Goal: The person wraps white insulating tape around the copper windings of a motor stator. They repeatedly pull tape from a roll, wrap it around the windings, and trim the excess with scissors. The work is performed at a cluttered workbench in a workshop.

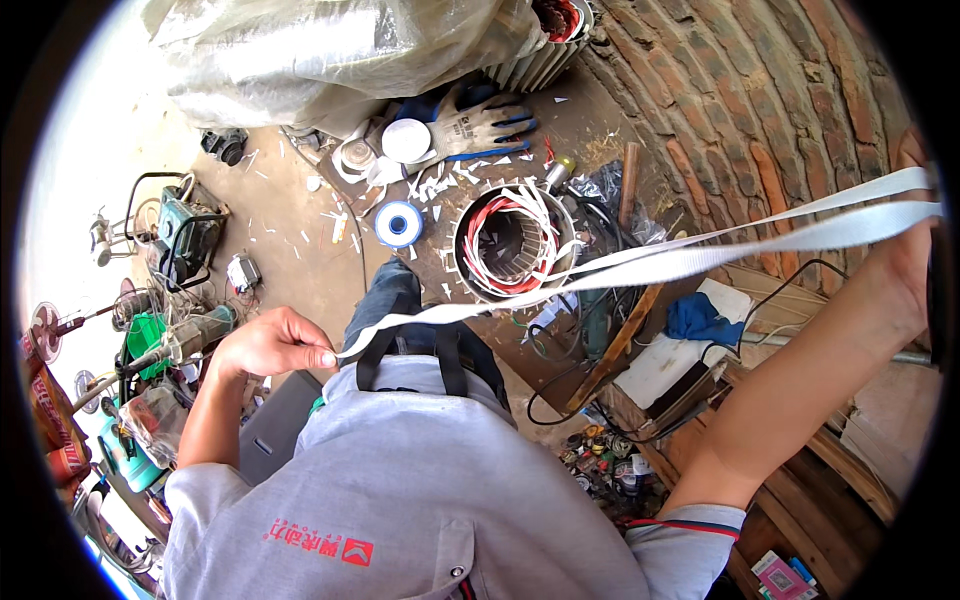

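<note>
A long strip of white cloth tape [790,237] is drawn across in front of me. My left hand [275,342] pinches its end between thumb and fingers, beside my body. At the far right rim my right hand [908,250], raised and partly cut off, grips the tape where two lengths meet. One of those lengths slopes down to the motor stator [455,255] standing on the floor before me. Red and white wrapped windings [487,225] ring the stator's open bore, with several pale ends standing up.
A blue-and-white tape roll [399,224], work gloves [475,128] and white scraps lie beyond the stator. A green power tool [596,322] and black cables are at its right, near a brick wall [720,120]. Plastic sheeting [340,55] covers something at the back. Machines [185,235] crowd the left.
</note>
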